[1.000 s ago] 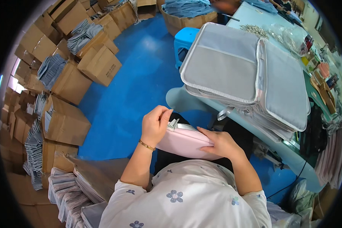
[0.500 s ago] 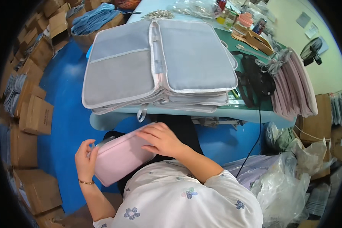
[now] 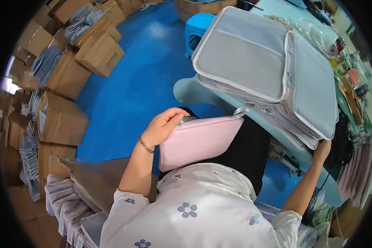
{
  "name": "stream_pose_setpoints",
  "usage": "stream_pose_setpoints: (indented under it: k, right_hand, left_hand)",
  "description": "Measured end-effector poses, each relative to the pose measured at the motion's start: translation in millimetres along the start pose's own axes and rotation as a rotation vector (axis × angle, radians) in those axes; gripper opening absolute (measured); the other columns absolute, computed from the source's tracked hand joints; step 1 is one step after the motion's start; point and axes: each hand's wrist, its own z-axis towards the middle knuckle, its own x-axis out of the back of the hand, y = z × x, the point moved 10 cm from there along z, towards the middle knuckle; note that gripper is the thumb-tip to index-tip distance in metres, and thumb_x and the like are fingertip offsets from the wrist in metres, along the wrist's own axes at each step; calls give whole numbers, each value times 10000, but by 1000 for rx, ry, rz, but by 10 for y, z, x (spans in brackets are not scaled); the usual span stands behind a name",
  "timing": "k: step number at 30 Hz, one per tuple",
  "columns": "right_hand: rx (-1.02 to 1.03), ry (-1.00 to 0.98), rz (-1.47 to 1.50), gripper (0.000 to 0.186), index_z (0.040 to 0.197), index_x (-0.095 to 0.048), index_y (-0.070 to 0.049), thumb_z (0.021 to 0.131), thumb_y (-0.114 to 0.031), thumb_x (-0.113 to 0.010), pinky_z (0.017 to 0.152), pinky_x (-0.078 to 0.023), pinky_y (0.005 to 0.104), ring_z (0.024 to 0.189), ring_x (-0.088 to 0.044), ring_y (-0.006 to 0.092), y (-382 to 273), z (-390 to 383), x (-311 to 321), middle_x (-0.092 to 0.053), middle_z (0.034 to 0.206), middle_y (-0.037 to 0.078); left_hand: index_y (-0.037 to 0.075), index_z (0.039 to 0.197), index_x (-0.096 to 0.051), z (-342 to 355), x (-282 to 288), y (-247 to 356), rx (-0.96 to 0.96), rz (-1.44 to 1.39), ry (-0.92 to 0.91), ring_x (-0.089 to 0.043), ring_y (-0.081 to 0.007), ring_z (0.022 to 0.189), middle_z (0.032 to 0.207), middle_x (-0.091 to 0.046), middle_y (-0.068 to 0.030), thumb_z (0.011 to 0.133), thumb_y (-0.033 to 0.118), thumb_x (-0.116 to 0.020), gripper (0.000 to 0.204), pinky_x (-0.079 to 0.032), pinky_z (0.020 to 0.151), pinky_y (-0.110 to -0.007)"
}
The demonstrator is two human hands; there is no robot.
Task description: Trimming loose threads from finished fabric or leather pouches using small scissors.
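On my lap lies a flat pink zippered case, tilted, its top edge toward the table. My left hand is closed at its upper left corner, thumb and fingers pinching the edge beside a small grey strap. A stack of grey padded fabric cases with pale piping rests on the table; one grey loop strap hangs from its near side. My right hand reaches to the near right corner of that stack, touching or close against it, and its fingertips are hidden there.
The light blue table carries a green mat, a wooden tray and pink folded pieces at the right. A blue stool stands beyond the table corner. Cardboard boxes and stacked grey cases line the left.
My right hand has left the pink case and moved right to the grey stack's corner. My left hand stays on the pink case. The view has turned left.
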Motion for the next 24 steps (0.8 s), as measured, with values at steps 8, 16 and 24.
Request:
stream_pose_setpoints:
  k: [8,16,24]
  right_hand:
    - [-54,80,-103,256,1074,-613,-15,850,-137,-598,766,-466,454,922,-583,396,-132,10,88,-621,1006,201]
    - [-446,895,1060,270,1178,-499,12,962,-149,-518,586,-510,255,695,-593,180,-252,-839,986,-617,984,172]
    - [142,-736,1205,293,1114,-609,-11,824,31,-617,562,-422,197,658,-532,81,-3592,-1578,70,-538,985,55]
  left_hand:
    - [56,1069,-612,-73,-5,-115,81,-67,-86,-419,-33,719,805,-508,49,947,134,-544,160,-374,639,-187]
    - [66,1057,-600,-79,-78,-407,162,-356,-39,-455,-35,775,891,-548,48,958,142,-524,145,-393,696,-189]
    - [72,1067,-583,-143,-449,-192,117,-443,-85,-376,-31,715,806,-482,65,962,146,-530,139,-333,642,-184]
